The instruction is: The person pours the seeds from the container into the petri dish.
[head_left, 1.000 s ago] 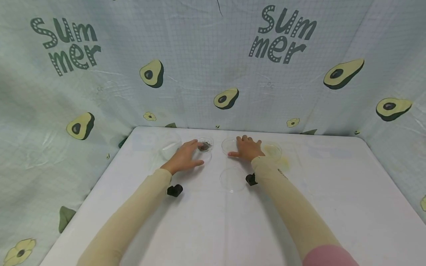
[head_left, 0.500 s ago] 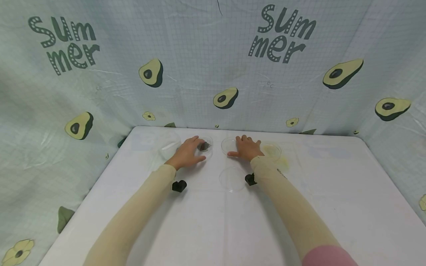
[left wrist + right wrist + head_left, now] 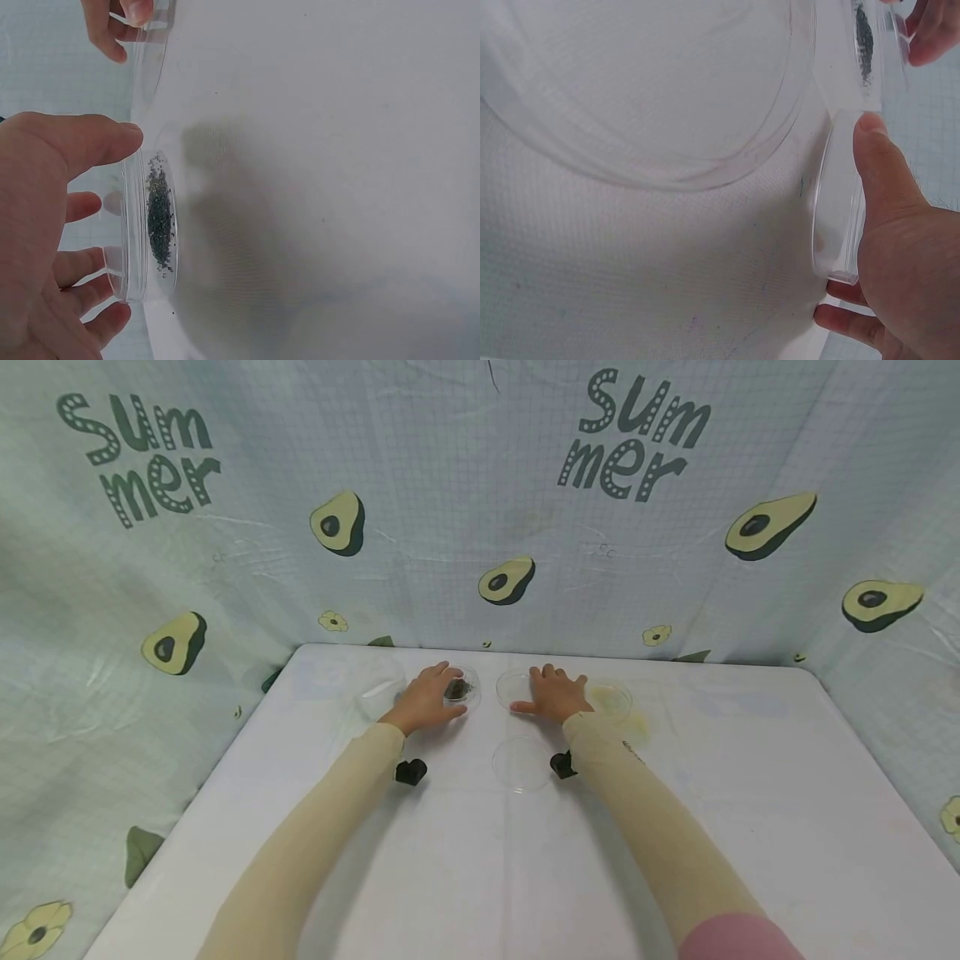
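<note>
Near the table's back edge, my left hand [image 3: 429, 697] spans a clear petri dish lid [image 3: 133, 225], its thumb at one rim and its fingers around the opposite side. The lid sits over a petri dish [image 3: 174, 277] holding dark granules [image 3: 160, 217]. To the right, my right hand [image 3: 557, 693] holds another clear petri dish [image 3: 832, 217] by its rim, thumb on the near side and fingertips on the far side. No contents show in this second dish.
A clear round dish [image 3: 495, 768] lies in front of the right hand. Beyond that hand stands a dish with yellowish contents [image 3: 609, 700], a yellow patch [image 3: 637, 724] beside it. Clear plastic [image 3: 378, 699] lies left of the left hand. A printed curtain [image 3: 420, 510] rises behind the table.
My left hand has moved slightly right and back, bringing the lid from the near side of the granule dish to over it. The right hand stays at its dish.
</note>
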